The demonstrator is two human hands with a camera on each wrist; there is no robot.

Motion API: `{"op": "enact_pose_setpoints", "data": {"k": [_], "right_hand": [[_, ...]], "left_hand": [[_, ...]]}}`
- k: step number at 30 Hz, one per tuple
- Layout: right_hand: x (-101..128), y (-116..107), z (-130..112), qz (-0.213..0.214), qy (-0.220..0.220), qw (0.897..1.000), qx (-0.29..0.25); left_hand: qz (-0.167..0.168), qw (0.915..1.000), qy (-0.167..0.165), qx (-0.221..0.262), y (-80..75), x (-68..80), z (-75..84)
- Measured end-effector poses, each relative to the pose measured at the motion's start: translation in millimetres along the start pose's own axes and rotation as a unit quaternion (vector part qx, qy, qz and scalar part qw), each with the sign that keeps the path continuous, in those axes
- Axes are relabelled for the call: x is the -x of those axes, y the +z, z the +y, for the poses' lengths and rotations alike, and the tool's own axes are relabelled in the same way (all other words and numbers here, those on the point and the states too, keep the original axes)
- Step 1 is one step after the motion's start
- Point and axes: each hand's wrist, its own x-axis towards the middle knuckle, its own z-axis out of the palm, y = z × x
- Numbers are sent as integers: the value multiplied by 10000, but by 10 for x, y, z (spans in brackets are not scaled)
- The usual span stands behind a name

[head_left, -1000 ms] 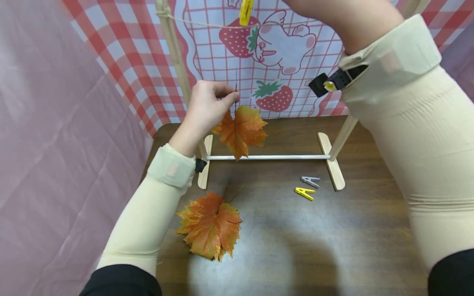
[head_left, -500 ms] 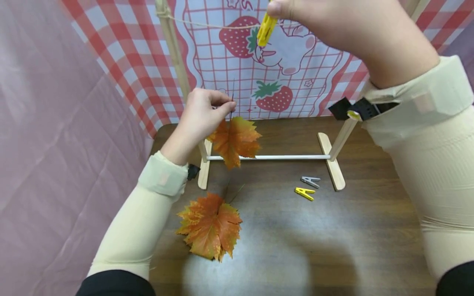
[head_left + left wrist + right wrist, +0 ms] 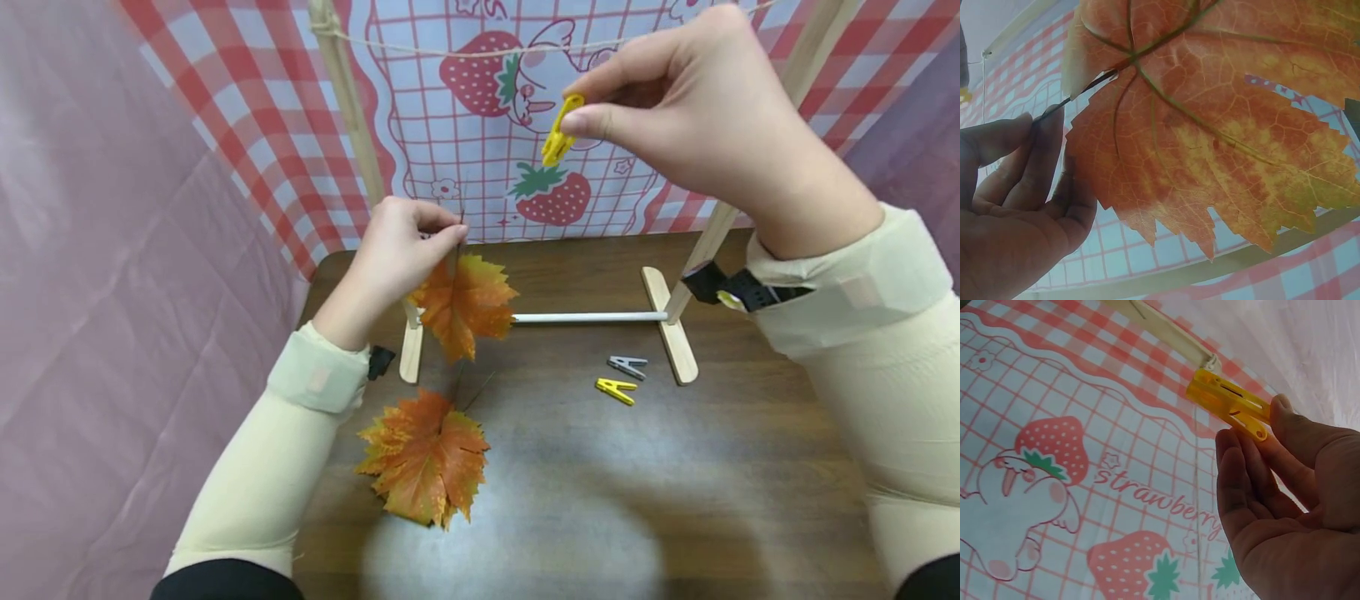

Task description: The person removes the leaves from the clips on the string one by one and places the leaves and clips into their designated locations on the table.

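Note:
My left hand point(image 3: 408, 250) pinches the thin stem of an orange maple leaf point(image 3: 463, 304), which hangs below the fingers in front of the small wooden drying rack point(image 3: 675, 329). Seen from the left wrist, the leaf point(image 3: 1210, 137) fills the frame and its stem runs into my fingertips point(image 3: 1041, 134). My right hand point(image 3: 675, 108) is raised at the upper right and pinches a yellow clothespin point(image 3: 558, 137) just below the string point(image 3: 465, 52). The right wrist view shows the clothespin point(image 3: 1232, 403) held at the fingertips.
A second orange leaf point(image 3: 423, 454) lies on the brown table point(image 3: 675, 500) near my left forearm. A grey clothespin point(image 3: 628, 365) and a yellow clothespin point(image 3: 617, 390) lie by the rack's right foot. A strawberry-print cloth point(image 3: 480, 133) hangs behind; pink fabric fills the left.
My right hand has come down and to the right, taking the yellow clothespin off the string. My left hand has lowered the leaf slightly to the left.

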Motion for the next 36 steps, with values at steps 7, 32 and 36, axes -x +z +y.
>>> {"op": "enact_pose_setpoints", "data": {"k": [7, 32, 36], "right_hand": [[169, 69, 55, -274, 122, 9986, -438], [600, 245, 283, -919, 1157, 9817, -1205], [682, 313, 424, -974, 1244, 9796, -1239]], "left_hand": [[-131, 9999, -16, -16, 9, 76, -47], [-378, 9990, -211, 140, 81, 230, -119], [-402, 9987, -265, 194, 106, 254, -140]]}}
